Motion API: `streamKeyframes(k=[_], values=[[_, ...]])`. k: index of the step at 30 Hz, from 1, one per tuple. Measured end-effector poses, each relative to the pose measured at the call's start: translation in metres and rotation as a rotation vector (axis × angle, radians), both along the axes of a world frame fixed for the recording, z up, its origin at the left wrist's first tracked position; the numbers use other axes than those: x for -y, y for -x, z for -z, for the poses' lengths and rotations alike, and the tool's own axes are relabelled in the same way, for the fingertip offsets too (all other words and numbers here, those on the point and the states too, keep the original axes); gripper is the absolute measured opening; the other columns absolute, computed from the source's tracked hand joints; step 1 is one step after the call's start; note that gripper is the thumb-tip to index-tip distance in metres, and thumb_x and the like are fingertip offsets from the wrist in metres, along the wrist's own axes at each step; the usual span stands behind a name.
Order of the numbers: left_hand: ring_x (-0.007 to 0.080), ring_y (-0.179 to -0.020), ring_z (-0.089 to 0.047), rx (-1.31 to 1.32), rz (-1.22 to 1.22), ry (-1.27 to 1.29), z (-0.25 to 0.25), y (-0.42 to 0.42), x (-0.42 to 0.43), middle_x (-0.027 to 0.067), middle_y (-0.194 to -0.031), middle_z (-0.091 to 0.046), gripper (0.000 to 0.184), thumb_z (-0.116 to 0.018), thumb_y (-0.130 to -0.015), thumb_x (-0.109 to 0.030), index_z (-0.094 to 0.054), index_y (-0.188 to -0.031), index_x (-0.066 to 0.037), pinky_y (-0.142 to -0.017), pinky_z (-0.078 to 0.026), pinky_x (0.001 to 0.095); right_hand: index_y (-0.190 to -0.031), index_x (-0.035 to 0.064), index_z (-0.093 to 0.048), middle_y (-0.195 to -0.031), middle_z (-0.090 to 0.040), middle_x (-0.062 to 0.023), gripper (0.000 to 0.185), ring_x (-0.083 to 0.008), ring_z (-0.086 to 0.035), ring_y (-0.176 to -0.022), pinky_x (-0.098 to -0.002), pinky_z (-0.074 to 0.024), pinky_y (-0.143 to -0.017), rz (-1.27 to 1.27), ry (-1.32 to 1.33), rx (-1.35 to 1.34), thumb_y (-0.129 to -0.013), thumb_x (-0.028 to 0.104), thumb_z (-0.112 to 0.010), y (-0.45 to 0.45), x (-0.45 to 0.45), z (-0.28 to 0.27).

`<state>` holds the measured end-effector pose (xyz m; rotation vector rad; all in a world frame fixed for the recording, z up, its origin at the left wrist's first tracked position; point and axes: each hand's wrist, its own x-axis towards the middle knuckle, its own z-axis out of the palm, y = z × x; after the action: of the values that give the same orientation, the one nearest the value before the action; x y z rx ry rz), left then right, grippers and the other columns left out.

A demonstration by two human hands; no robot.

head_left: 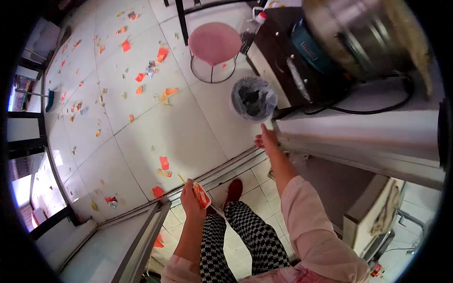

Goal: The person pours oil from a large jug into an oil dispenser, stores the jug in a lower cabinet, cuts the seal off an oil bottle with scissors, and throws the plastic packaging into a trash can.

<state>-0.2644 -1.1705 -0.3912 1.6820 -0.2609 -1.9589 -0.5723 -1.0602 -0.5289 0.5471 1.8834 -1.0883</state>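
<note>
My left hand (190,202) is closed round a small red-and-white carton (203,195), low in front of my legs. A thin yellow stick (181,178) pokes out beside its fingers; I cannot tell whether it belongs to the carton. Stretched forward, my right hand (267,139) holds nothing I can see, with its fingers apart. Just beyond its fingertips stands a waste bin (239,104) lined with a clear plastic bag, with a dark inside. Hand and bin look close, but I cannot tell whether they touch.
Orange and red scraps (163,162) litter the tiled floor. A pink round stool (214,43) stands behind the bin. To the right, a dark stand (283,70) bears a large metal drum (361,37) and cable. A glass door (108,245) and raised door track (217,181) lie near my feet.
</note>
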Motion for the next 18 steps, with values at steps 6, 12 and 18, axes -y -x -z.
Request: streamKeyframes(k=[6, 12, 18], values=[[0.0088, -0.050, -0.048, -0.008, 0.158, 0.002, 0.034, 0.011, 0.008, -0.0019, -0.061, -0.047, 0.025, -0.055, -0.096, -0.028, -0.048, -0.077, -0.014, -0.043, -0.040, 0.0244, -0.109, -0.0009, -0.052, -0.080, -0.066, -0.0143, 0.036, -0.0224, -0.065, -0.059, -0.0353, -0.0497, -0.044, 0.112, 0.079, -0.089, -0.097, 0.033, -0.050, 0.029, 0.035, 0.044], [0.0109, -0.047, -0.048, -0.086, 0.382, 0.083, 0.021, 0.117, 0.032, -0.0008, -0.057, -0.044, 0.027, -0.055, -0.096, -0.031, -0.049, -0.077, -0.013, -0.040, -0.040, 0.0266, -0.098, -0.0029, -0.053, -0.079, -0.066, -0.0168, 0.022, -0.0229, -0.064, -0.055, -0.0325, -0.0475, -0.042, 0.195, 0.139, -0.129, -0.098, 0.017, -0.044, 0.003, 0.021, 0.043], [0.0120, -0.057, -0.054, -0.117, 0.444, 0.190, 0.054, 0.204, 0.037, 0.0019, -0.069, -0.054, 0.027, -0.055, -0.096, -0.031, -0.054, -0.083, -0.008, -0.048, -0.046, 0.0285, -0.101, 0.0015, -0.051, -0.073, -0.066, -0.0144, 0.029, -0.0217, -0.063, -0.053, -0.0331, -0.0469, -0.041, 0.364, 0.286, 0.053, -0.099, 0.030, -0.045, 0.014, 0.025, 0.037]])
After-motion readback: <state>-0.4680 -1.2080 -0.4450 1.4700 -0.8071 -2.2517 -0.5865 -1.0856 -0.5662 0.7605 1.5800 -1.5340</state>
